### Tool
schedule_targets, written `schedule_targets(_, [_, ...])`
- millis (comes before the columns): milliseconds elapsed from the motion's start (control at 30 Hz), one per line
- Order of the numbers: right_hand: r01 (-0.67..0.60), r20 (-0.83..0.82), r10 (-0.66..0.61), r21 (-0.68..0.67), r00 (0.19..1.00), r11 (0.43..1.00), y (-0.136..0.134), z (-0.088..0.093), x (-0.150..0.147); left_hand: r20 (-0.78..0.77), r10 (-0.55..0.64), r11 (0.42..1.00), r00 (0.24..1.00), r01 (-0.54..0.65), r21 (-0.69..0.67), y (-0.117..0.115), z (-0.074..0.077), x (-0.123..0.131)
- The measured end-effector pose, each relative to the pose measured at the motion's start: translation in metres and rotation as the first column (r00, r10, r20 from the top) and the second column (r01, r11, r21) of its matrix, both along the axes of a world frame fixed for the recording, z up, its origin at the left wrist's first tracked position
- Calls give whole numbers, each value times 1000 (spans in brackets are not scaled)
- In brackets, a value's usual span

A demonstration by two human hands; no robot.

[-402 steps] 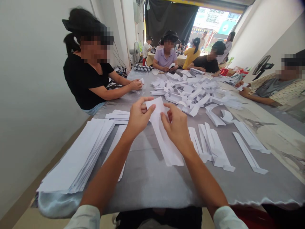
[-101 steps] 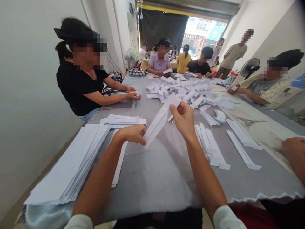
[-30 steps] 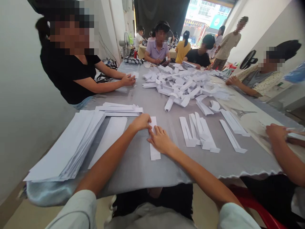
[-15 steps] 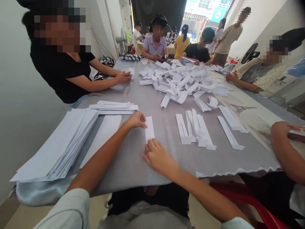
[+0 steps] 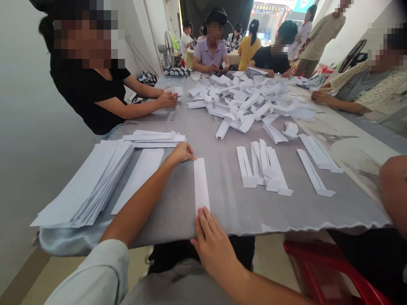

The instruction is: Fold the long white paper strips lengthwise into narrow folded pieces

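Note:
A folded white paper strip [image 5: 201, 184] lies lengthwise on the grey tablecloth in front of me. My left hand [image 5: 183, 153] is at its far end, fingers curled in and thumb tip at the top left corner. Over the near end, close to the table edge, my right hand [image 5: 213, 241] rests with its fingers stretched out flat and covers that end of the strip. Left of my left forearm is a single flat paper sheet [image 5: 140, 176], beside a thick stack of white paper sheets [image 5: 79, 182].
Several folded strips [image 5: 265, 167] lie to the right, and more strips [image 5: 155, 139] behind the stack. A large heap of folded paper pieces [image 5: 241, 99] covers the table's middle. Co-workers sit around the table; one person's arm [image 5: 394, 190] is close at right, near a red stool [image 5: 330, 262].
My right hand has slid toward me along the strip, and more of the strip shows between my hands. My left hand stays near the far end. The camera view has shifted slightly.

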State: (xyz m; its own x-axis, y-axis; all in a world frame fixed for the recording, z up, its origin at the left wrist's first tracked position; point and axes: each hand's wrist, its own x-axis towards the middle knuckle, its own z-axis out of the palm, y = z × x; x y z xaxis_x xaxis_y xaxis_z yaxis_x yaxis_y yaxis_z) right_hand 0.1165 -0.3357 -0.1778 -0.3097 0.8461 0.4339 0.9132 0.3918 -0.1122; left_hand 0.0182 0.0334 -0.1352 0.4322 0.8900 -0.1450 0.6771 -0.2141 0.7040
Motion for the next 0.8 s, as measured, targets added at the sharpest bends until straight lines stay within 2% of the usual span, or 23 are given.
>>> schedule_targets(133, [6,1,-6,18,1000,1000,-22,-4,-7,-7,17,998,1000,-16,65,-7,2,1])
schedule_targets(233, [-9,-12,9,44,1000,999,-23,-1,-8,1,27,987,1000,-27,156,-21,2,2])
schedule_targets(433, [-1,-75,0,-11,997,1000,-4,5,-5,71,37,929,997,-61,364,-75,-3,-3])
schedule_targets(500, [-2,-92,-4,-67,996,998,2,8,-5,83,-19,916,996,-15,401,-94,1,-9])
schedule_targets(567, [-7,-116,-8,-122,993,992,5,10,-6,54,-186,909,981,151,387,-111,8,-16])
schedule_targets(633, [-17,-143,-8,-174,990,985,6,11,-8,-23,-284,911,959,277,306,-123,15,-21])
schedule_targets(700, [-21,-164,-14,-205,986,979,5,10,-10,-93,-288,915,953,302,267,-131,18,-24])
schedule_targets(800, [-16,-168,-16,-188,986,982,3,5,-13,-112,-213,932,971,236,274,-130,12,-21])
